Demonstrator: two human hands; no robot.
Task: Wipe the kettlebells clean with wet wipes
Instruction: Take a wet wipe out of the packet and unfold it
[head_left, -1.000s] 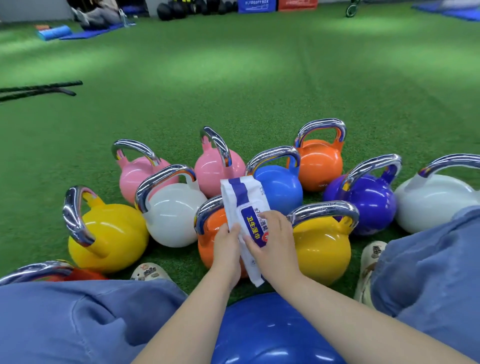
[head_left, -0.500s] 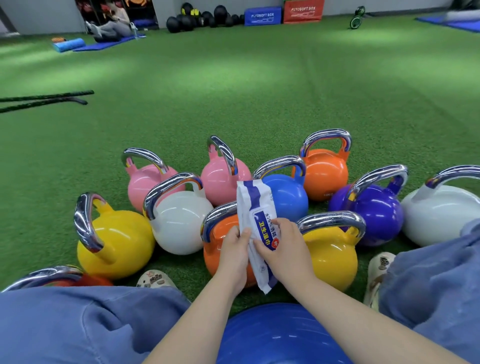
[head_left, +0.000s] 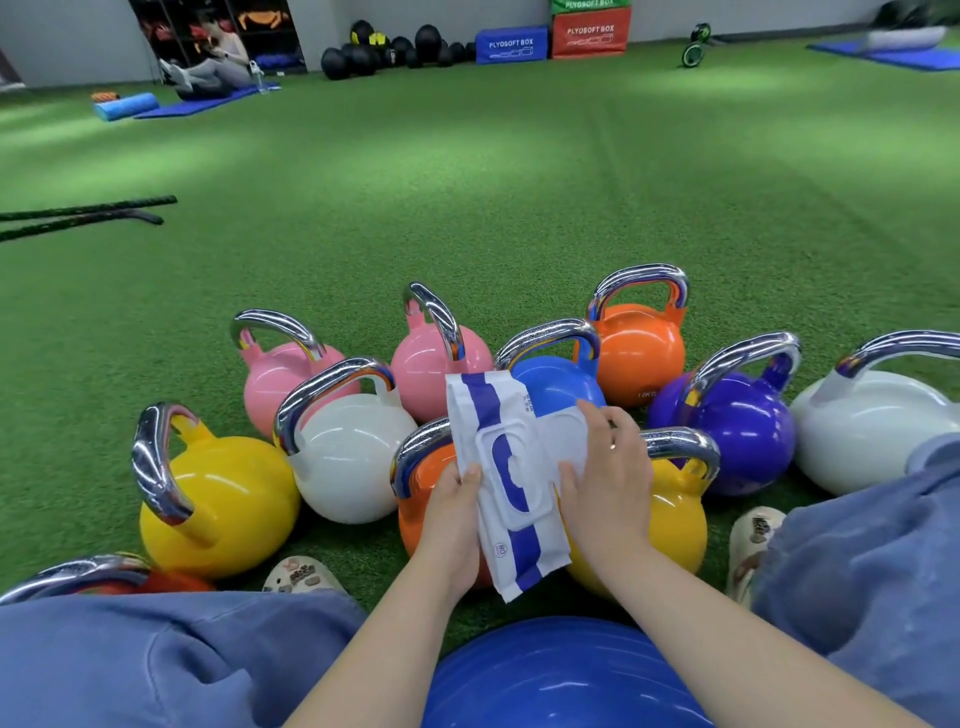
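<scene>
The wet wipes pack (head_left: 506, 478) is being held upright between both hands, above the kettlebells. Its left edge is being pinched by the left hand (head_left: 453, 512), thumb on the front. The right hand (head_left: 608, 480) is being closed on the right edge, with the fingers curled over the white lid flap (head_left: 563, 431), which is being lifted open. Directly behind the pack an orange kettlebell (head_left: 415, 499) and a yellow kettlebell (head_left: 675, 525) are standing on the green turf (head_left: 467, 208).
</scene>
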